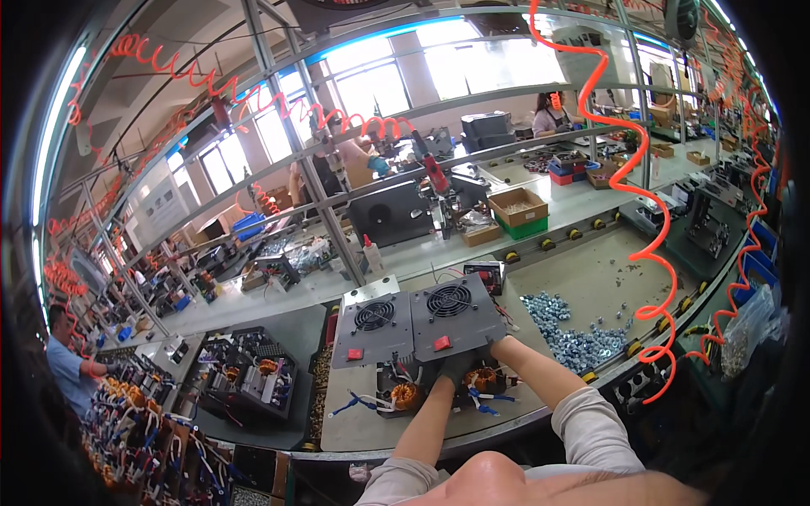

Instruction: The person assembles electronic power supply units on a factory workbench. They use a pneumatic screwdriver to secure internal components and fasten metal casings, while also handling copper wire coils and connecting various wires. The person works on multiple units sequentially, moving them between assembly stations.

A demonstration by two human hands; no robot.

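Observation:
Two dark grey metal panels point(439, 344), side by side, each carry a round black fan grille point(448, 301) and a red switch point(443, 343). They lie tilted over an assembly with copper-wound coils point(482, 378) and wires with blue ends point(346, 407). My left hand point(456, 368), in a dark glove, reaches in under the right panel's near edge beside the coils; its fingers are hidden. My right hand point(494, 345) is at that panel's right near corner, mostly covered by it, so its grip does not show.
Loose shiny metal fasteners point(582, 333) are heaped on the right. Another partly built unit point(245, 371) stands left on a dark board, near bundled coils and wires point(126, 413). An orange coiled hose point(629, 177) hangs at right. Co-workers point(67, 358) are at left and far back.

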